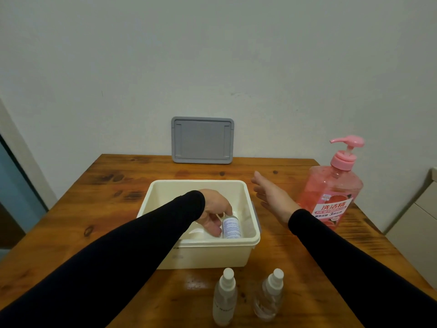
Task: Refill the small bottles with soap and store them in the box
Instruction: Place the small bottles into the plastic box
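The wooden table [295,252] carries everything, and its near edge is where trouble could start. The cream box [201,252] sits mid-table, open, with its grey lid [202,140] propped against the wall behind, well apart from the hands. To the right stands the big pink soap bottle [331,195], tall and top-heavy with its pump.

The right hand [272,197] hovers open, fingers straight, between the box and that pump bottle, touching neither as far as I can see. A careless sweep outward could knock the pink bottle over toward the table's right edge.

The left hand [214,209] reaches down inside the box, its fingers curled around a small labelled bottle [231,227] that stands near the right wall. Whether it is being set down or lifted out I cannot tell. If it is filled and the cap is loose, tipping it here would leak soap into the box.

Two small spray bottles [224,297] stand close to the near edge, just in front of the box, one white, one clear [269,294]. I judge them the likeliest casualties: either black sleeve [106,261] drawing back could brush them off the table.
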A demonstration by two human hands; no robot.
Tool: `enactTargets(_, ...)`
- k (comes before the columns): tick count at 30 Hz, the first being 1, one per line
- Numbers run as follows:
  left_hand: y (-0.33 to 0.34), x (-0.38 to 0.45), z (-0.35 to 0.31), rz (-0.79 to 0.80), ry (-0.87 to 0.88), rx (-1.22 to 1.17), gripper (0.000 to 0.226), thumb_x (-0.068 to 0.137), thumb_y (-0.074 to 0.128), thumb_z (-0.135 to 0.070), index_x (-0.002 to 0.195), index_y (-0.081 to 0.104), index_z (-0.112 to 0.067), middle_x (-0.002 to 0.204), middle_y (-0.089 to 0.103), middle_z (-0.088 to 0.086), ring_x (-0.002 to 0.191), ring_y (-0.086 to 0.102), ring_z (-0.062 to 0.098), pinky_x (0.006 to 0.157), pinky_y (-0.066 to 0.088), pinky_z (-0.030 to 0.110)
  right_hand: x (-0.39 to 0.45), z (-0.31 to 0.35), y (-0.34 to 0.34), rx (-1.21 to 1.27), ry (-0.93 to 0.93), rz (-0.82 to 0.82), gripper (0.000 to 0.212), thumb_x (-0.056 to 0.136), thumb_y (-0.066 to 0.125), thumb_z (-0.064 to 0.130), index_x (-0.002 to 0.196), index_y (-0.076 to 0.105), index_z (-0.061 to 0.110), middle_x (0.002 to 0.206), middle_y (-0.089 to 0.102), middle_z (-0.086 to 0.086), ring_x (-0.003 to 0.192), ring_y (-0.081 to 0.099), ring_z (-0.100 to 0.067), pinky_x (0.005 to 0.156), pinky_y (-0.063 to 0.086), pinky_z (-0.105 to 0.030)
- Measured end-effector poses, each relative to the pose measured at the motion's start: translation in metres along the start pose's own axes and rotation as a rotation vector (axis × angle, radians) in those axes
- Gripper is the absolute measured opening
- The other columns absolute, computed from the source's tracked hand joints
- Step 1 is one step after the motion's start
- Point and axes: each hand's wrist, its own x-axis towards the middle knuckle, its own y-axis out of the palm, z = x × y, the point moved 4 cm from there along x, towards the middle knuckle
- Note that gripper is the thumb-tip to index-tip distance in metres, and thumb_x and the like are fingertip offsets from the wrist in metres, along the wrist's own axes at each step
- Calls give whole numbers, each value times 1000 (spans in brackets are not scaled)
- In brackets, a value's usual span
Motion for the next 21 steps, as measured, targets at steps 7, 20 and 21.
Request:
enactTargets(7,-6,-12,-1,-93,49,64,34,93,58,-19,122,52,-1,98,63,16,85,67,28,85,57,39,-3,2,0,-8,1,-4,71,89,33,68,146,36,26,150,39,-2,136,37,-19,115,26,-44)
enactTargets(20,-7,-104,-18,-583,632,553,42,97,44,-44,127,56,-18,123,61,0,107,56,18,86,44,28,-68,32,-12,-324,-192,-46,61,96,32,58,147,32,24,154,32,4,141,28,-14,111,20,-30)
enactTargets(21,-6,-114,-15,-589,665,545,41,97,44,-44,127,57,-19,122,62,0,106,57,17,87,45,28,-75,34,-14,-358,-202,-52,61,96,31,57,147,33,24,154,32,3,141,28,-15,111,20,-30)
